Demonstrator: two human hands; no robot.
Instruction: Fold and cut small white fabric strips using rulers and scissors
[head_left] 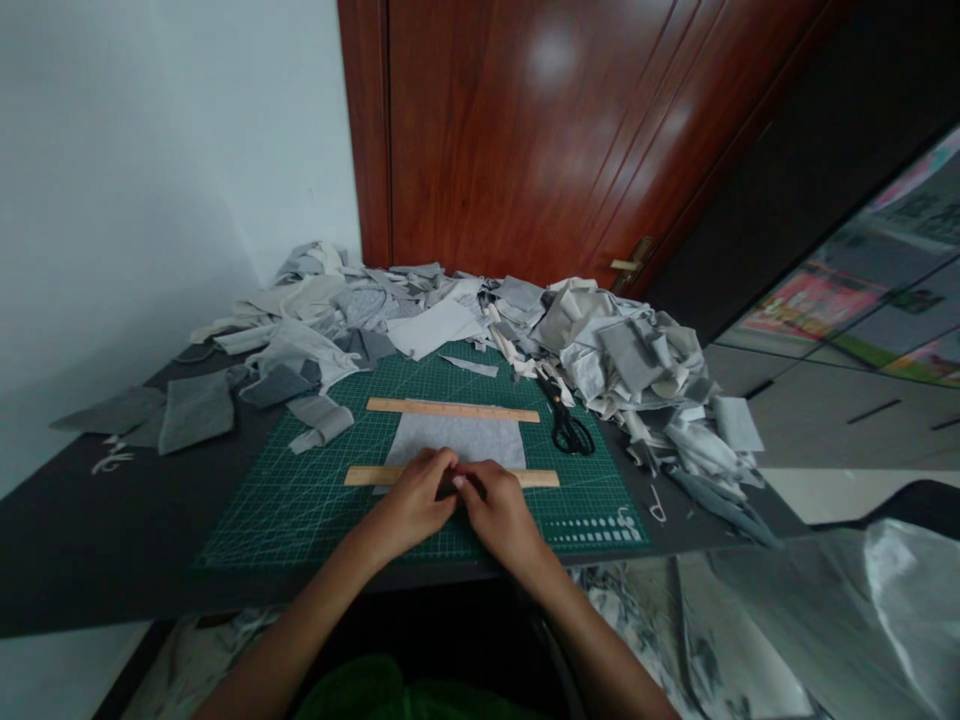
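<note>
My left hand (417, 497) and my right hand (501, 507) meet fingertip to fingertip above the near wooden ruler (540, 479). Both have their fingers curled and pinched; a small dark thing seems to be between them, too hidden to name. Under the hands lies a light grey piece of cloth (459, 438), flat on the green cutting mat (262, 510). A second wooden ruler (450, 408) lies along the cloth's far edge. Right of the cloth, black-handled scissors (571, 435) rest on the mat, their blades partly among scraps.
Grey and white cloth scraps are heaped at the back left (300, 340) and right (630, 350) of the dark table (90, 540). A wooden door (510, 140) stands behind. Clear plastic sheeting (840, 600) is at the lower right.
</note>
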